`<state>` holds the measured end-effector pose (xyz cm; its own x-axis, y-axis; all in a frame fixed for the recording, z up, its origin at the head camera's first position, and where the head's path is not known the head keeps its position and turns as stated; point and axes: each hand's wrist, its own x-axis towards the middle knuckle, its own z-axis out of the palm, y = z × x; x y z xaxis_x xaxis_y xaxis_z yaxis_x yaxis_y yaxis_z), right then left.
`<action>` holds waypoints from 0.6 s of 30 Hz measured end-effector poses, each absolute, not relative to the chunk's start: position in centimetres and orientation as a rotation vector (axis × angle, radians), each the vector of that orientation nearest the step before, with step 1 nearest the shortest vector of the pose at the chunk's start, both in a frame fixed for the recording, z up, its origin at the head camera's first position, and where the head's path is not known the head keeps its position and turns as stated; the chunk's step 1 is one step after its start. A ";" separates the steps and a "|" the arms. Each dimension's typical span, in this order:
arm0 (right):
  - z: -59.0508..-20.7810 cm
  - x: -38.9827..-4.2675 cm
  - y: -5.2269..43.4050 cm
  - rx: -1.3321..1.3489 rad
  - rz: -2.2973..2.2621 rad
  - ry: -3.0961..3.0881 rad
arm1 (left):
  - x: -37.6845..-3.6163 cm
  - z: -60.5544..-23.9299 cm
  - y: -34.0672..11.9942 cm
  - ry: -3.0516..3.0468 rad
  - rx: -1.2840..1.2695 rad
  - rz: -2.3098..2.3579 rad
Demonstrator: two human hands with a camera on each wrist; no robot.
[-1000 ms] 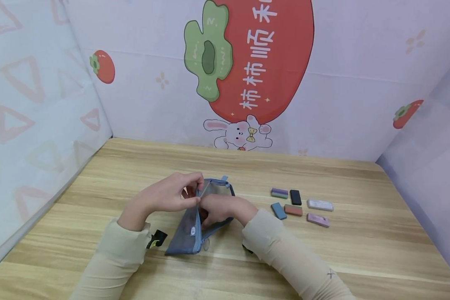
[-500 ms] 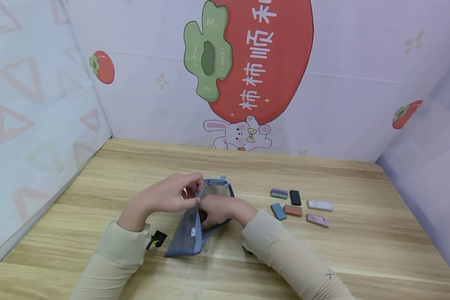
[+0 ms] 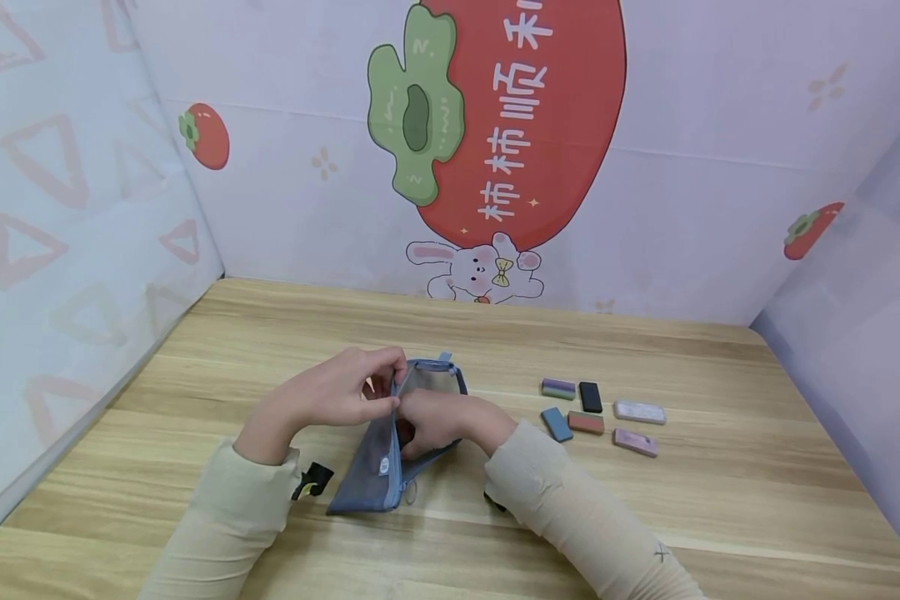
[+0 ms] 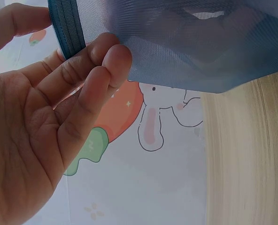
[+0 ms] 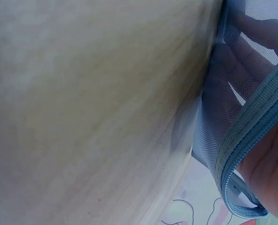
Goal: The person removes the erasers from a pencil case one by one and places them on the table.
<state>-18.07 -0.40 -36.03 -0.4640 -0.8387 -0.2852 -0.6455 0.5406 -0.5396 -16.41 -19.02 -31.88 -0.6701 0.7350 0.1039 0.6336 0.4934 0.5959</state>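
A blue mesh zip pouch [image 3: 367,475] stands on the wooden table with its mouth spread. My left hand [image 3: 337,387] pinches the zippered edge at the upper left of the mouth. In the left wrist view the left thumb and fingers [image 4: 85,91] lie against the zipper and mesh. My right hand [image 3: 438,417] reaches inside the pouch, and its fingertips are hidden in the head view. Through the mesh in the right wrist view, parts of the right fingers [image 5: 240,70] show as dark shapes. Whether they hold anything is not visible.
Several small blocks lie to the right: a purple-green striped one [image 3: 558,388], a black one [image 3: 590,397], a blue one [image 3: 557,424], a red-brown one [image 3: 586,422], a whitish one [image 3: 640,412] and a pink one [image 3: 636,442]. A black-and-yellow item [image 3: 313,480] lies by the left sleeve.
The pouch's lower end has shifted very slightly left and down. Both hands keep nearly the same places, the right one still inside the pouch.
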 end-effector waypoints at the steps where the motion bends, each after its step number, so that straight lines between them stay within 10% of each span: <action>1: -36.0 -18.1 -0.4 -1.198 -0.485 2.258 | -16.4 -31.9 -19.0 2.569 1.187 0.921; 18: -35.9 -18.2 0.1 -1.196 -0.570 2.233 | -16.4 -32.0 -18.9 2.553 1.193 0.933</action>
